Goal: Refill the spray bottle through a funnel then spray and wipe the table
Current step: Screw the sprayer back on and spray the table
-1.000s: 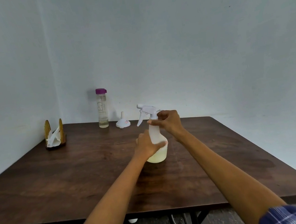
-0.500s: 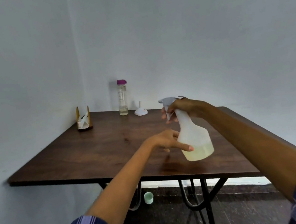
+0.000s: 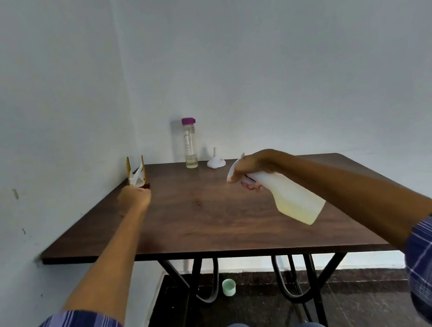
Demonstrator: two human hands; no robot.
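Right hand [image 3: 255,169] is gripping the spray bottle [image 3: 294,197] round its neck and trigger head, fingers curled under the trigger, holding it lifted above the tabletop [image 3: 203,213], to the right of the tabletop's middle and not touching the wood. The bottle is lying well tilted: its long axis is running from the base, low and nearest the camera on the right, up and away to the nozzle, which is pointing left and toward the far side, down over the middle of the tabletop. A little pale yellow liquid is sitting in the base end. Left hand [image 3: 135,197] is reaching to the tabletop's far left corner, right at the napkin holder [image 3: 137,173]; the fingers are hidden behind the knuckles, so cannot tell whether it is pinching a napkin or just touching. The step in hand looks like spraying while fetching a wipe. To do it well: keep the nozzle aimed down at bare wood in the middle, away from the wall, squeeze the trigger fully and in short pulls, and keep the base lower than the head, since with so little liquid the pickup tube could be sucking air if the bottle tips too flat. Pull a single napkin cleanly without dragging the holder off the corner. The clear bottle with a purple cap [image 3: 189,143] and the white funnel [image 3: 215,160] are standing at the far edge of the tabletop, well apart from the spray path.
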